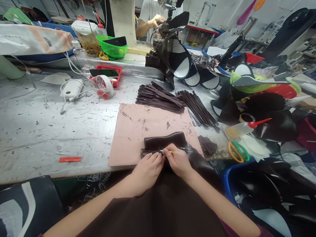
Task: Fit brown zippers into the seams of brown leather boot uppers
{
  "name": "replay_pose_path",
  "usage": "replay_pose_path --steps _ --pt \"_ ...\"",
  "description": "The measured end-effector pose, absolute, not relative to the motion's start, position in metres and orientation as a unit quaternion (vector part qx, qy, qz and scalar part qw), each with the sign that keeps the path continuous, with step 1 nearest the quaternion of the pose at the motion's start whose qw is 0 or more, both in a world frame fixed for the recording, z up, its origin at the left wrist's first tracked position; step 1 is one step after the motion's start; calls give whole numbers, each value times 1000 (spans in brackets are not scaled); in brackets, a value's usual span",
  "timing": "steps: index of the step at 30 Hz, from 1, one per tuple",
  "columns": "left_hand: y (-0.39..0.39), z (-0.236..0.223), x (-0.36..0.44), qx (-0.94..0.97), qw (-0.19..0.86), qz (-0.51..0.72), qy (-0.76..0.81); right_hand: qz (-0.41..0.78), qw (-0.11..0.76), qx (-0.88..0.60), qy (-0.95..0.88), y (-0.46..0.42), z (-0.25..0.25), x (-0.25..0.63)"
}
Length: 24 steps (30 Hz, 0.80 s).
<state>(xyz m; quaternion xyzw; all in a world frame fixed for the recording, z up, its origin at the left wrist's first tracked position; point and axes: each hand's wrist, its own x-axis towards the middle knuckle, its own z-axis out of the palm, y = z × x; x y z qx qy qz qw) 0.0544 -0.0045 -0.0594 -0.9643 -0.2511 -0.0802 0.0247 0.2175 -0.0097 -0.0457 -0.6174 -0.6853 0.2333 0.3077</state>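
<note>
A dark brown, shiny leather piece [170,138], shaped like a boot upper, lies over the front edge of a pink board [130,131]. My left hand [149,168] has its fingers together and bent, holding the near edge of the leather down; the thumb is mostly hidden. Pinched between the thumb and fingers of my right hand [179,161] is a thin pen-like tool [173,152] with a yellowish shaft. Its tip meets the leather beside my left fingertips, where a narrow dark slit or zip-like line runs. Both hands nearly touch.
Dark leather strips [160,97] are piled behind the board. Scissors [238,152] and a red-nozzled glue bottle [243,129] lie at right, above a blue tub [228,177]. A red cutter [69,159] lies left. A person [150,24] sits across the bench behind a sewing machine.
</note>
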Motion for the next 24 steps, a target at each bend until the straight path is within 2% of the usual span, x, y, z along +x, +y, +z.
replay_pose_path --steps 8,11,13,15,17,19,21,24 --pt "-4 -60 53 -960 -4 -109 -258 239 311 -621 -678 -15 -28 216" --pt "2 -51 44 -945 -100 -189 -247 184 343 -637 -666 -22 0 236" --pt "8 -42 35 -902 -163 -270 -294 121 312 -698 -633 -20 14 266" --pt "18 -35 27 -838 -171 -320 -406 73 208 -783 -582 -11 19 306" --pt "28 -30 23 -795 -172 -288 -506 69 90 -835 -539 3 15 349" --pt "37 -29 24 -789 -206 -202 -543 82 35 -870 -484 16 6 383" --pt "42 -29 29 -785 -251 -144 -548 85 40 -883 -460 25 -1 401" --pt "43 -28 37 -753 -317 -132 -561 93 105 -853 -502 30 -8 392"
